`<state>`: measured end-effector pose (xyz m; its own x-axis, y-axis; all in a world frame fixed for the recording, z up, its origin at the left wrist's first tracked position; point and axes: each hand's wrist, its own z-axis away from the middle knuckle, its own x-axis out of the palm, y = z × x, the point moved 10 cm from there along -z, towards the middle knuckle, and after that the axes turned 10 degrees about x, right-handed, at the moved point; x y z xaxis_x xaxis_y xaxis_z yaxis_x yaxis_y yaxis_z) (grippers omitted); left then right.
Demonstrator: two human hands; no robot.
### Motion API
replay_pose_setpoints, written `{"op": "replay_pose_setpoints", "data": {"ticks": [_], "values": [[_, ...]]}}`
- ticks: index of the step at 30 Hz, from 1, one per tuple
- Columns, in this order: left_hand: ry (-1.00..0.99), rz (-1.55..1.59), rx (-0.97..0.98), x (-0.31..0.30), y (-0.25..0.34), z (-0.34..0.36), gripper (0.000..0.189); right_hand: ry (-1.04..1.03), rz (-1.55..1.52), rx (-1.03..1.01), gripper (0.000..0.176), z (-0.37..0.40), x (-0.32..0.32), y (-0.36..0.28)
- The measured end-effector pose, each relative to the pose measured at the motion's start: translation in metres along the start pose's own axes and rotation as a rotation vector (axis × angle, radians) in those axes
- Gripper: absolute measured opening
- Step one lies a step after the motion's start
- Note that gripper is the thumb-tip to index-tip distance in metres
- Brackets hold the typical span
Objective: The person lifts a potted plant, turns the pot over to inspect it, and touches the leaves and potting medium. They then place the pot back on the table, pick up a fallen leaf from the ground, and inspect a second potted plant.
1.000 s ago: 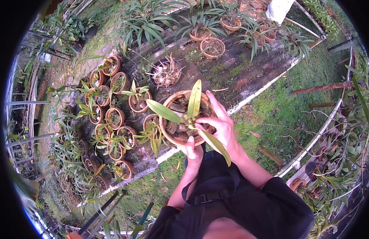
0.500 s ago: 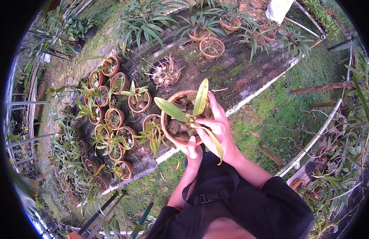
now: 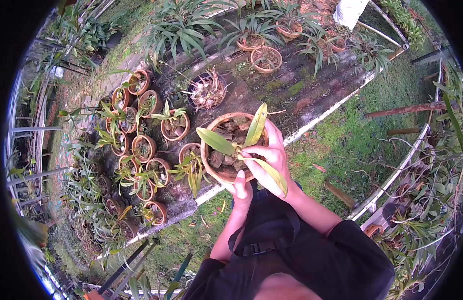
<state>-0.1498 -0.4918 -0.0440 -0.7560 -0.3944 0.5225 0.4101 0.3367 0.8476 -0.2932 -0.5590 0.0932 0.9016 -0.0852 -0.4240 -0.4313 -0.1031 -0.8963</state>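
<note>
A round clay pot (image 3: 207, 164) with chunks of brown, bark-like material inside is held up in front of my body. My left hand (image 3: 241, 190) grips its near rim, thumb on top and the other fingers hidden beneath. At the base of a small orchid-like plant (image 3: 219, 141), my right hand (image 3: 272, 156) pinches the stem between thumb and fingers. Two of the plant's leaves point up and outward over the pot; a longer, yellowish leaf (image 3: 271, 175) hangs across my right palm.
Left of the held pot, several potted plants (image 3: 144, 148) stand close together on a dark slab with a pale edge (image 3: 321, 121). A dark pot of pale bulbs (image 3: 207, 91) is beyond. Another clay pot (image 3: 266, 60) stands farther back; dense foliage (image 3: 411, 230) lines the right.
The plant has turned slightly in my right hand: its upper leaves shifted right and down, and the lower leaf's tip swung right and up. My left hand keeps the pot nearly still.
</note>
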Motion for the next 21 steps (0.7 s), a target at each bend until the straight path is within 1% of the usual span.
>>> {"op": "replay_pose_setpoints", "data": {"ticks": [3,6,10,15,18,21], "values": [[-0.057,0.02,-0.031,-0.003,-0.005,0.0,0.068,-0.021,-0.022,-0.011,0.018,-0.001,0.003,0.003],[-0.014,0.053,0.001,0.0,0.0,0.001,0.068,-0.035,-0.016,-0.017,0.017,-0.001,0.004,0.002],[-0.012,0.101,-0.049,-0.006,-0.007,0.002,0.068,-0.053,-0.003,-0.028,0.018,-0.002,0.007,0.005],[0.033,0.098,-0.052,0.007,0.008,-0.003,0.069,-0.056,0.008,-0.06,0.017,-0.002,0.004,0.003],[0.053,0.113,-0.084,0.003,0.003,-0.002,0.07,-0.068,-0.026,-0.038,0.015,-0.002,0.003,0.009],[0.08,0.108,-0.058,0.005,0.008,-0.003,0.072,-0.11,-0.196,0.008,0.012,-0.005,-0.001,0.014]]}}
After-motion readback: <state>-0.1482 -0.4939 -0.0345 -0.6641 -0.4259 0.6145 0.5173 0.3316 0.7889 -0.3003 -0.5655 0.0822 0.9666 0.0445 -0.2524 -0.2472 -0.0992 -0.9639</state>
